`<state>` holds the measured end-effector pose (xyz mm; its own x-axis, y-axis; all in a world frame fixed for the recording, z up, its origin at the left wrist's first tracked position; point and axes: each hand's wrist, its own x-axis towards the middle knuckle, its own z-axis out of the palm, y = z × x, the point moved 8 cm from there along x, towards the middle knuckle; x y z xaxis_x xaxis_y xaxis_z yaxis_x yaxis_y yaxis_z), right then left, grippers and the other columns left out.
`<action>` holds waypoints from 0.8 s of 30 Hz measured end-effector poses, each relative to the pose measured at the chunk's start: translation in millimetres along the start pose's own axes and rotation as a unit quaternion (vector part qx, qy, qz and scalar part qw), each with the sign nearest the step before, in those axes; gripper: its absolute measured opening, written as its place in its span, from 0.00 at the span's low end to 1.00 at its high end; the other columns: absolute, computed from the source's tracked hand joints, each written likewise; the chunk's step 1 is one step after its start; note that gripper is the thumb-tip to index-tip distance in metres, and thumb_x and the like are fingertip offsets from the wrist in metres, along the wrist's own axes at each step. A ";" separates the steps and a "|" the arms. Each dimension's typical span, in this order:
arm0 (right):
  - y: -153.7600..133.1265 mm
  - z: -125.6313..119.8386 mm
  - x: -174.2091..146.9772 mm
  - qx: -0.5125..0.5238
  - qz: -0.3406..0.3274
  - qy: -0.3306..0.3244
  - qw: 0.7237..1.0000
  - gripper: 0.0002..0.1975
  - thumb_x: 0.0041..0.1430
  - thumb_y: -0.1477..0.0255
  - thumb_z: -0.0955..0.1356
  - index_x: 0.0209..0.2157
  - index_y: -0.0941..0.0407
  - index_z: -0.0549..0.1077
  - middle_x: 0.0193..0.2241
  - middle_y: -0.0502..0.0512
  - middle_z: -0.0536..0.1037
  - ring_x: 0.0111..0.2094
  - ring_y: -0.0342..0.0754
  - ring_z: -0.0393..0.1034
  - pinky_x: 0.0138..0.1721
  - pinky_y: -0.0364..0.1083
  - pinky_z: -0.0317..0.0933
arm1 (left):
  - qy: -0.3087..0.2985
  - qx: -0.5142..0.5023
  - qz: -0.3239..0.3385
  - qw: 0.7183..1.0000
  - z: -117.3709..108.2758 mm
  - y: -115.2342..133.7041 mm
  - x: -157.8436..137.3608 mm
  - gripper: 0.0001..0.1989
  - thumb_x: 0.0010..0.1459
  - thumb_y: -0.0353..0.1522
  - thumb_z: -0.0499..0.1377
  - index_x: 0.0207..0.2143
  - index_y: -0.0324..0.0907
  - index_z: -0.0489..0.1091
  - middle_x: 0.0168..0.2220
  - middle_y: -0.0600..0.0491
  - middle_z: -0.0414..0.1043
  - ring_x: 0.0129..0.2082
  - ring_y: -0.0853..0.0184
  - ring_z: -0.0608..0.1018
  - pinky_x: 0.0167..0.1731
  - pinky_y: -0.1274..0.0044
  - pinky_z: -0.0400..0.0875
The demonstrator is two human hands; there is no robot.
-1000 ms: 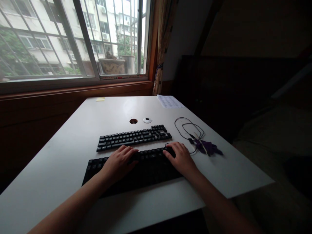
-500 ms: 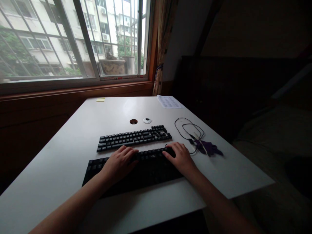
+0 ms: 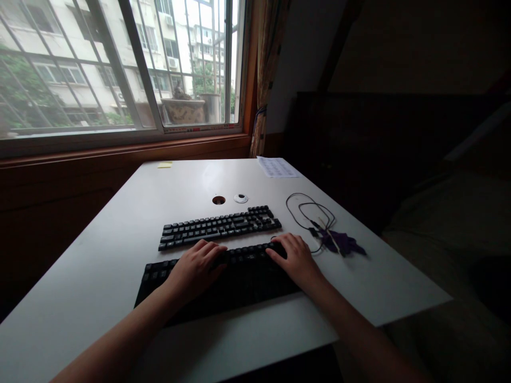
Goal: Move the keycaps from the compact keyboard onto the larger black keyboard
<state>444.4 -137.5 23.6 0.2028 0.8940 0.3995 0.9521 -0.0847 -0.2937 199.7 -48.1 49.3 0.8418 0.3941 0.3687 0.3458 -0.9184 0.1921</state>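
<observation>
A black keyboard (image 3: 243,284) lies on the white desk in front of me, its back rows bearing keycaps. The dark front area shows little detail. Over its left-middle part rests my left hand (image 3: 198,261), fingers bent forward onto the keys and thumb apart below them. At the right end, my right hand (image 3: 295,256) lies with its fingers at the back edge and its thumb spread over the board. I see nothing held in either hand, though the left fingertips are partly hidden. Just behind the keyboard, loose black keycaps (image 3: 207,235) are laid out in keyboard rows.
Right of the keyboard lie a looped black cable (image 3: 288,210) and a purple cloth (image 3: 346,243) with a thin stick-like thing across it. A round hole (image 3: 219,200) and a white ring cover (image 3: 240,198) sit farther back. Printed paper (image 3: 278,167) and yellow sticky notes (image 3: 165,164) lie at the far edge.
</observation>
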 end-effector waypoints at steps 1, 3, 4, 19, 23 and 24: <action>-0.6 -0.4 -0.1 -0.002 -0.002 0.002 1.000 0.16 0.65 0.55 0.66 0.46 0.51 0.73 0.45 0.56 0.76 0.49 0.57 0.67 0.51 0.56 0.60 | -0.001 0.000 0.001 1.000 0.2 0.1 0.0 0.17 0.64 0.34 0.60 0.55 0.42 0.67 0.49 0.47 0.74 0.48 0.56 0.73 0.46 0.64 0.76; -2.8 -1.9 -0.3 -0.007 -0.008 0.005 1.000 0.16 0.65 0.55 0.66 0.46 0.51 0.73 0.45 0.56 0.76 0.49 0.57 0.67 0.51 0.55 0.60 | -0.002 -0.001 -0.001 1.000 0.5 -0.3 -0.2 0.17 0.64 0.34 0.60 0.55 0.42 0.67 0.49 0.48 0.74 0.48 0.56 0.73 0.46 0.64 0.76; -4.3 -2.8 -0.4 -0.010 -0.010 0.006 1.000 0.16 0.65 0.56 0.66 0.46 0.51 0.73 0.45 0.56 0.76 0.49 0.57 0.67 0.51 0.55 0.60 | -0.003 -0.002 -0.002 1.000 0.8 -0.6 -0.2 0.17 0.64 0.34 0.60 0.55 0.42 0.67 0.49 0.48 0.74 0.48 0.56 0.73 0.46 0.64 0.76; -21.7 -19.9 -4.0 0.011 -0.029 0.041 0.999 0.11 0.70 0.69 0.61 0.47 0.53 0.73 0.44 0.58 0.76 0.47 0.56 0.67 0.52 0.56 0.61 | 0.007 -0.003 0.004 1.000 -2.0 0.2 -0.4 0.16 0.64 0.33 0.60 0.54 0.42 0.68 0.48 0.47 0.75 0.48 0.57 0.74 0.46 0.64 0.76; -28.7 -33.5 -6.2 0.062 -0.055 0.068 0.994 0.14 0.64 0.79 0.61 0.43 0.52 0.76 0.43 0.58 0.75 0.47 0.56 0.66 0.52 0.55 0.63 | 0.007 -0.004 0.006 1.000 -1.9 0.1 -0.1 0.16 0.64 0.33 0.60 0.54 0.43 0.68 0.48 0.47 0.75 0.47 0.57 0.74 0.46 0.64 0.76; -30.5 -35.9 -7.2 0.070 -0.064 0.071 0.993 0.15 0.62 0.81 0.61 0.41 0.52 0.76 0.43 0.57 0.75 0.47 0.56 0.66 0.52 0.56 0.63 | 0.007 -0.005 0.006 1.000 -1.5 -0.3 -0.2 0.16 0.64 0.34 0.59 0.54 0.43 0.68 0.48 0.47 0.75 0.47 0.57 0.74 0.46 0.64 0.76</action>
<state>422.1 -157.1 60.9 0.1223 0.8221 0.5561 0.9330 0.0958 -0.3469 198.8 -47.8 50.6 0.8401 0.3837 0.3834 0.3317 -0.9227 0.1965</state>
